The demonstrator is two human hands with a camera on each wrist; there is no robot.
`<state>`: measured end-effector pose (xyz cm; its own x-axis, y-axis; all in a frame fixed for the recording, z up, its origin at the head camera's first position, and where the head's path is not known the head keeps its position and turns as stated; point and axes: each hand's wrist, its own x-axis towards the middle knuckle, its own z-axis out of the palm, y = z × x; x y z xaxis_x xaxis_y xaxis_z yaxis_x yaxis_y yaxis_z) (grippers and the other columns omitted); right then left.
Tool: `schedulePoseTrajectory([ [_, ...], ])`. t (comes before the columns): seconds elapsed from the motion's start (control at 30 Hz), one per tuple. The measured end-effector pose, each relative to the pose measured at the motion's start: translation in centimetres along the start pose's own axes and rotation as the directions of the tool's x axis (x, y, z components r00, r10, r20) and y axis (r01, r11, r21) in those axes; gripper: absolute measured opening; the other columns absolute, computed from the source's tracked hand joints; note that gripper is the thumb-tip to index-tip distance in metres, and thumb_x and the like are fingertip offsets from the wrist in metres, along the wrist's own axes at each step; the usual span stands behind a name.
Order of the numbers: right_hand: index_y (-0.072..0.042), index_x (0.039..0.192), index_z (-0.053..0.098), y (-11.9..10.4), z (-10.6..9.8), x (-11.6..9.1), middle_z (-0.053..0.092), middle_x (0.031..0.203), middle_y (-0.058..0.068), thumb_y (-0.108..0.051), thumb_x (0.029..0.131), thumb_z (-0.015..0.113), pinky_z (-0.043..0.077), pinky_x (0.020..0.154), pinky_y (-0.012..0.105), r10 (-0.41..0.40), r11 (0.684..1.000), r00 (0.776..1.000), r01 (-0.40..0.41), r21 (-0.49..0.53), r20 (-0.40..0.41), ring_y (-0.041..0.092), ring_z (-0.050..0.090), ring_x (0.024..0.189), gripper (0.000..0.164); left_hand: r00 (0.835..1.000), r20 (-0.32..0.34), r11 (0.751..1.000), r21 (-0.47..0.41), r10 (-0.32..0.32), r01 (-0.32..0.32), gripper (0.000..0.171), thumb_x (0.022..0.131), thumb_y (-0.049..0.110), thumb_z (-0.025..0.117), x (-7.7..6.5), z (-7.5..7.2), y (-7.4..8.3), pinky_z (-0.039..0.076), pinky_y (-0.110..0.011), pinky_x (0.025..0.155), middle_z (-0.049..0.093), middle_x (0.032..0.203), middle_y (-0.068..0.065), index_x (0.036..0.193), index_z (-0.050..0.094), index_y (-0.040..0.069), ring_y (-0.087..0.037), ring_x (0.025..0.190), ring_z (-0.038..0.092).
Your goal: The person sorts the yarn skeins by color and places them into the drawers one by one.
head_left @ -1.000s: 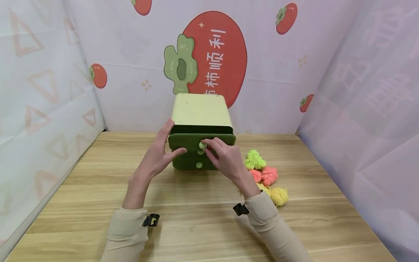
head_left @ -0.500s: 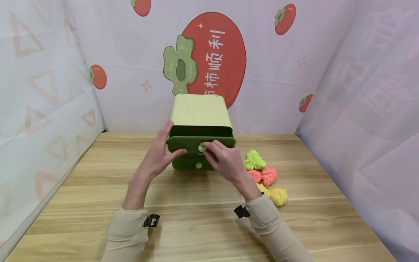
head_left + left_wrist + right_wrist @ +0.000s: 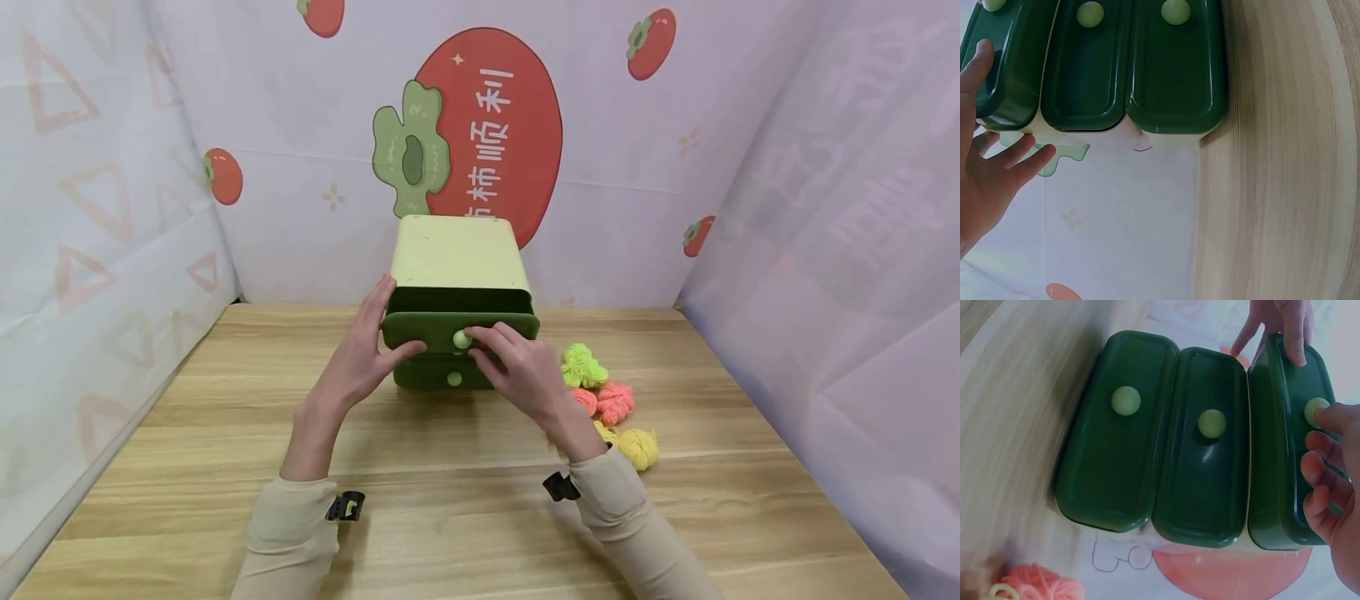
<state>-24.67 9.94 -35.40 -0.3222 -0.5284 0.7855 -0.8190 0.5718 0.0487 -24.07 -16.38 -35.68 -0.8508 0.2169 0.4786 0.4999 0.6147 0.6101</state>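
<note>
A cream cabinet point(image 3: 459, 254) with three dark green drawers stands on the table, its top drawer point(image 3: 408, 331) pulled partway out. My right hand point(image 3: 528, 371) has its fingertips at the right side of the pale green top drawer knob point(image 3: 461, 339). In the right wrist view a digit touches that knob point(image 3: 1317, 412) while the other fingers curl beside the drawer front. My left hand point(image 3: 358, 354) rests at the cabinet's left side, fingers extended along it and thumb across the drawer front. The left wrist view shows the middle drawer point(image 3: 1085, 75) and bottom drawer point(image 3: 1175, 75) closed.
To the right of the cabinet lie small yarn balls: green yarn point(image 3: 583, 367), pink yarn point(image 3: 617, 403) and yellow yarn point(image 3: 639, 448). My right forearm partly covers them. Printed cloth walls point(image 3: 300, 250) enclose the wooden table point(image 3: 435, 533) at the back and sides.
The top drawer has come out a little further toward me, mostly in the first half second. My right hand has moved slightly toward me and right; my left hand has stayed in place.
</note>
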Motion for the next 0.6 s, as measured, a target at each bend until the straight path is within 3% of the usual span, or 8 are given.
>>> schedulePoseTrajectory([
  [0.37,-0.011,0.105,0.072,1.0,-1.3,-0.9,0.068,0.084,-0.001,-0.015,0.085,0.078,0.028,0.038,0.016,-0.006,1.000,1.000,0.006,-0.028,-0.002,0.007,0.048,0.044,0.021,0.999,0.017,0.999,0.010,-0.030,0.030,0.100,0.088,0.047,0.073,0.1,-0.2,0.0,0.028,-0.054,0.122,0.006,0.168,0.005,0.161,0.008,0.025,-0.021,0.155,0.011],
  [0.6,-0.010,0.099,0.072,1.9,-2.3,-1.8,0.068,0.080,-0.002,-0.014,0.084,0.079,0.029,0.038,0.015,-0.001,0.999,1.000,0.001,-0.033,0.014,0.006,0.049,0.045,0.018,1.000,0.016,1.000,0.011,-0.027,0.026,0.100,0.088,0.043,0.073,0.0,-0.1,0.1,0.027,-0.052,0.123,0.006,0.168,0.005,0.161,0.008,0.024,-0.021,0.155,0.011],
])
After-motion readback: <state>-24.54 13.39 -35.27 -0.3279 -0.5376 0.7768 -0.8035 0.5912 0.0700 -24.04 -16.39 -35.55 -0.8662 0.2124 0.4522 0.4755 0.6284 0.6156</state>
